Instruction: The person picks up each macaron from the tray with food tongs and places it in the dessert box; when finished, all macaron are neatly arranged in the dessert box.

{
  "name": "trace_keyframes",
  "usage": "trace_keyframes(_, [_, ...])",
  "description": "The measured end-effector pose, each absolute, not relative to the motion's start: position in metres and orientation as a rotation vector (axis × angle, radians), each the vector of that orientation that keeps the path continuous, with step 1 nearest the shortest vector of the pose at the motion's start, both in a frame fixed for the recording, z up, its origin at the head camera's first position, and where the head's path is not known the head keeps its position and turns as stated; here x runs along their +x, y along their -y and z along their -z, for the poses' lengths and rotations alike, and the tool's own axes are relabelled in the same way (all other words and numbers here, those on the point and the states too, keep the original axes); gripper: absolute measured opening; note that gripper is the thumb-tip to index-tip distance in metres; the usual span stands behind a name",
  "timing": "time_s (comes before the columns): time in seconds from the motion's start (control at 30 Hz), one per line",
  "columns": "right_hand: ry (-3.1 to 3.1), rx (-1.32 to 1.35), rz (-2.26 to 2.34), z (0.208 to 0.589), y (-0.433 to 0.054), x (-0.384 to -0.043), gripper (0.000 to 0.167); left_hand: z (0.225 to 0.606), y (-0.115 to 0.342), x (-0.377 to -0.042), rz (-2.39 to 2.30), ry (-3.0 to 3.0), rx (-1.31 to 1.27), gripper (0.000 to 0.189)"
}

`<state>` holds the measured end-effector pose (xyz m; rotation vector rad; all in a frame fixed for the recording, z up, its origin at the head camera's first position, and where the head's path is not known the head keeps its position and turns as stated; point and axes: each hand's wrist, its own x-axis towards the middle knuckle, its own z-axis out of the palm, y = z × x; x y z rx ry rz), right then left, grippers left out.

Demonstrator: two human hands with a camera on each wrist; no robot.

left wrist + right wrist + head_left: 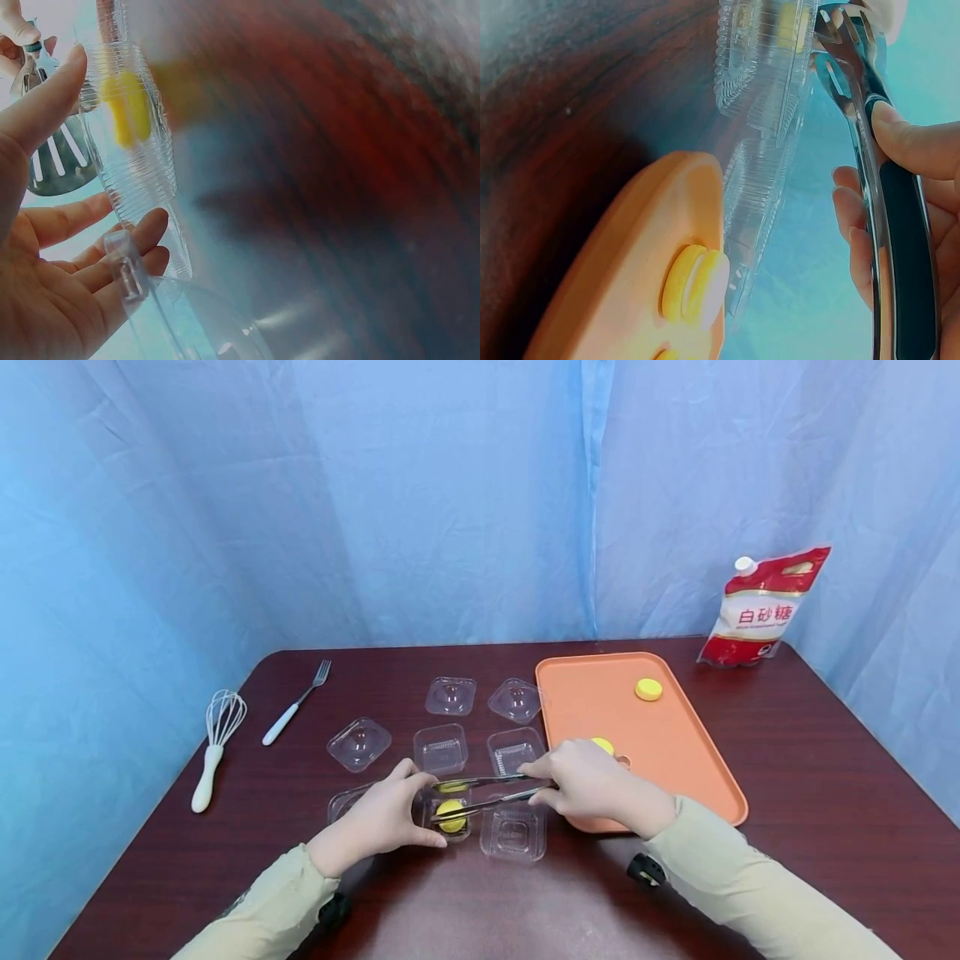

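Observation:
My left hand (384,817) holds a small clear plastic box (139,184) at the table's front middle, thumb on one side and fingers on the other. Inside that box is a yellow macaron (452,817). My right hand (592,783) grips metal serving tongs (870,154) by their dark handles. The two arms of the tongs stand apart, their slotted ends (60,161) over the box and overlapping the macaron in the head view. Another macaron (694,285) lies on the orange tray, close by my right hand and partly hidden by it in the head view.
The orange tray (675,768) bears one more macaron (648,689) farther back. Several clear boxes (440,749) and domed lids (359,744) are spread around the middle. A whisk (213,747) and fork (296,703) lie left; a sugar pouch (761,614) stands back right.

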<state>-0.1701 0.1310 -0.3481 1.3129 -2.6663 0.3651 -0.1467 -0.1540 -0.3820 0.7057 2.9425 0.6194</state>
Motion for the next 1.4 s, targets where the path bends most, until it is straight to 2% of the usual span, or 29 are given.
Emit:
trace_keyframes(0.47, [2.705,1.21,-0.4,0.352,-0.14,-0.166,0.034,0.382,0.153,-0.146,-0.597,-2.941,0.703,0.072])
trace_keyframes(0.83, [2.621,1.253,-0.533,0.357,-0.158,-0.17,0.037,0.38,0.152,-0.144,-0.557,-2.943,0.724,0.074])
trace_keyframes(1.4, [2.64,1.005,-0.71,0.353,-0.209,-0.167,0.039,0.38,0.151,-0.142,-0.471,-2.993,0.757,0.076])
